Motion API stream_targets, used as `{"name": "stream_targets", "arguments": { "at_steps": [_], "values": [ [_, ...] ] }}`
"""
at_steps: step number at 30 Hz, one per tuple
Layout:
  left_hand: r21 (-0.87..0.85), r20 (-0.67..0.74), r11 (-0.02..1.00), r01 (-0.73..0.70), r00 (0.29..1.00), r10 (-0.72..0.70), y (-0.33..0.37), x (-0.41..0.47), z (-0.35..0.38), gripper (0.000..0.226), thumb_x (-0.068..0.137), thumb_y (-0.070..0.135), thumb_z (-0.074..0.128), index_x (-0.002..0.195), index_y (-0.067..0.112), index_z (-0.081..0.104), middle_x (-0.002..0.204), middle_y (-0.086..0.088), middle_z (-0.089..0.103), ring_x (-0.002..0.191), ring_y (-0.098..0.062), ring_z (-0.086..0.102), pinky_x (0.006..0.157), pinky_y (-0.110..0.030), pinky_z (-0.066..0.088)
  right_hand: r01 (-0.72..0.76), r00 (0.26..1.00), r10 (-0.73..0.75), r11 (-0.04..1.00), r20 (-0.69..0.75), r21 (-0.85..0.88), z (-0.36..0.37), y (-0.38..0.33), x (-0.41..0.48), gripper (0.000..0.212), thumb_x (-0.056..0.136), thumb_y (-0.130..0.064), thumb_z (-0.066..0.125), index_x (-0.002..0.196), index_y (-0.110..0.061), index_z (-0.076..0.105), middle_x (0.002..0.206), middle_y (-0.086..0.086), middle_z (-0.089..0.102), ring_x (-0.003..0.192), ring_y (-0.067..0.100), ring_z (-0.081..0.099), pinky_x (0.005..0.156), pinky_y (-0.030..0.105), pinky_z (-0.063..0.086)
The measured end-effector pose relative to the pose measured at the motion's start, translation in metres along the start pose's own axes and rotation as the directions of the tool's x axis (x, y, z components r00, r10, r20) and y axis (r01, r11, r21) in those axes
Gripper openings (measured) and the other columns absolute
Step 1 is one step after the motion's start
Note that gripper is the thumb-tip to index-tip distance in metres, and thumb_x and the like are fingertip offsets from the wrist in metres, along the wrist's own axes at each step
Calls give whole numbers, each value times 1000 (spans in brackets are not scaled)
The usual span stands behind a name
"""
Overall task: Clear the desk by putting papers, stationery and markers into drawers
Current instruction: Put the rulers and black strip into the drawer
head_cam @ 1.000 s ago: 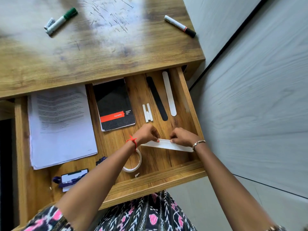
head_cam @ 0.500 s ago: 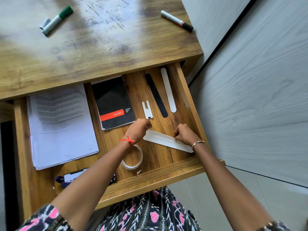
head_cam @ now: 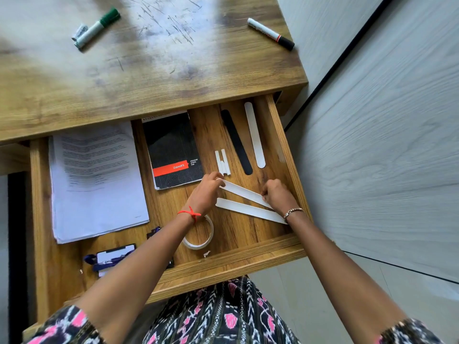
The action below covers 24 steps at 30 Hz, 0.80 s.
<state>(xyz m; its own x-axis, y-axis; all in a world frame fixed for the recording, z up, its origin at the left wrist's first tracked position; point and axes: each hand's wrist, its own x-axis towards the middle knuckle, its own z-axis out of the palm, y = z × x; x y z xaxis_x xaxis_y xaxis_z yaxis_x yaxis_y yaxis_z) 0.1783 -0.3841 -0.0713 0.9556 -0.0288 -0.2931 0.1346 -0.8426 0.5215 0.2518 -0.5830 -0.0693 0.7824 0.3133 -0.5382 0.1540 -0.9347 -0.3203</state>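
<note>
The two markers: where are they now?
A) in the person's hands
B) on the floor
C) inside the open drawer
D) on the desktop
D: the green-capped marker and the black-capped marker both lie on the desktop, outside the drawer; the left hand and right hand hold a white strip.

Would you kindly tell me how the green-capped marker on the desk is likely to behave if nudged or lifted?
The green-capped marker lies on its side with a round barrel, so a sideways nudge would probably roll it. It looks rigid and slim, so likely light and easy to pinch.
</note>
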Motion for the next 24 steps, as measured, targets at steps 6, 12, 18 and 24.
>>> {"name": "stream_targets", "arguments": {
  "at_steps": [6, 12, 18, 24],
  "values": [
    [227, 85, 969, -97, 993, 79, 4, -19, 11, 39, 84, 14, 64, 122, 18, 58, 150, -10, 23, 134, -28, 26, 104, -37, 41, 67, 998, -68, 994, -10, -90, -1, -2, -1, 16, 89, 1, 54, 101, 0, 65, 98, 17, 67, 90, 30, 65, 80, 41, 56],
    [352, 111, 928, -122, 990, 89, 3, -31, 25, 40, 90, 9, 51, 128, 23, 47, 152, -11, 17, 133, -31, 25, 102, -40, 38, 117, 993, -113, 985, 40, -125, -4, -2, 0, 20, 89, 3, 53, 104, 0, 65, 101, 17, 66, 95, 32, 64, 82, 40, 55],
    [350, 64, 928, -125, 992, 109, 5, -34, 28, 39, 88, 5, 52, 123, 21, 50, 144, -13, 31, 122, -32, 36, 98, -42, 41, 140, 987, -133, 986, 85, -85, -2, 2, 1, 17, 86, 4, 55, 99, 0, 66, 99, 17, 66, 94, 31, 64, 82, 40, 55],
    [342, 82, 936, -82, 995, 57, 9, -35, 31, 40, 90, 5, 49, 126, 23, 46, 147, -10, 24, 127, -31, 29, 104, -40, 37, 147, 981, -135, 986, 142, -81, 0, 4, -3, 17, 87, 1, 55, 101, -1, 65, 99, 16, 67, 91, 29, 65, 82, 38, 55]
  ]
}}
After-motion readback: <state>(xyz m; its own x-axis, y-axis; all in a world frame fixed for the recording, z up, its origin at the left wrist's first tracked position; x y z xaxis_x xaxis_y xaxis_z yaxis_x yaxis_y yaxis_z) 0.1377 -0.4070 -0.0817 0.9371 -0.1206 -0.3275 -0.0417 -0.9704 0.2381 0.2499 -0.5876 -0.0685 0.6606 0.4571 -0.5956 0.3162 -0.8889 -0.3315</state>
